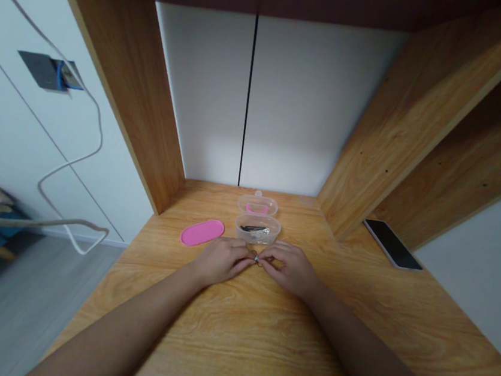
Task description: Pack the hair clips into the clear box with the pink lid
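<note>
My left hand [224, 260] and my right hand [289, 266] meet just in front of a clear plastic box. Both are closed, thumbs and fingertips pinching a small thin dark loop [256, 259] with a pale bluish bit at its middle. It is too small to tell its exact kind. Right behind my fingers stands the clear box [240, 233], its lid [271, 205] folded open toward the back. Several small dark and shiny items [255, 229] lie inside. A pink oval piece [202, 232] rests flat on the wood, to the left of my left hand.
The wooden desktop [233, 343] is enclosed by wooden side panels [122, 77] and a white back panel [287, 107]. A phone [393, 245] lies at the right near an upright board. On the left, a white cable [98, 116] hangs beside the desk from an open wall socket [51, 72].
</note>
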Demonstrator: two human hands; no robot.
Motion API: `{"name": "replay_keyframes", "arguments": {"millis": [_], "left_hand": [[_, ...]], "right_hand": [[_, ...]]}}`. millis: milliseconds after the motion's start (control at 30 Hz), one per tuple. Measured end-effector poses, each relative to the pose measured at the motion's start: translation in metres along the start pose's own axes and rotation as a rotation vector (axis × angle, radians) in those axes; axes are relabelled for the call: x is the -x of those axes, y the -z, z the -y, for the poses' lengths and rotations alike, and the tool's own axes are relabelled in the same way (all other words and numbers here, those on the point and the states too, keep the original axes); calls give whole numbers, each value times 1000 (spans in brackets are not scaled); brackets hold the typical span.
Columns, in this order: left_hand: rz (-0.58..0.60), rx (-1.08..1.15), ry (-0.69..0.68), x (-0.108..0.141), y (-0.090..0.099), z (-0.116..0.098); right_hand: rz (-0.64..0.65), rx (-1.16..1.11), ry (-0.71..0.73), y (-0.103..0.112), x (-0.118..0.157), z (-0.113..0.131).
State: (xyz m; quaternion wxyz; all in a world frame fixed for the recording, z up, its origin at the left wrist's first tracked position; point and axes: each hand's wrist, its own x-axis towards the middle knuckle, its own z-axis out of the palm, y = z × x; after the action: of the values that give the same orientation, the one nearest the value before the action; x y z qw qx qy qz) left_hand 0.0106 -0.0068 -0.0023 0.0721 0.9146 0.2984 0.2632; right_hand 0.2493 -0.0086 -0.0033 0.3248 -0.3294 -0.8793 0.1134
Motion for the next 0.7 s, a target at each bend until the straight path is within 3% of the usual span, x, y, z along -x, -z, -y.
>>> {"name": "replay_keyframes", "arguments": {"millis": [400, 700], "left_hand": [[-16, 6, -28, 0, 0, -3], [-42, 11, 12, 0, 1, -2]], "right_hand": [[45, 26, 44, -1, 0, -1], [34, 28, -14, 0, 2, 0]]}}
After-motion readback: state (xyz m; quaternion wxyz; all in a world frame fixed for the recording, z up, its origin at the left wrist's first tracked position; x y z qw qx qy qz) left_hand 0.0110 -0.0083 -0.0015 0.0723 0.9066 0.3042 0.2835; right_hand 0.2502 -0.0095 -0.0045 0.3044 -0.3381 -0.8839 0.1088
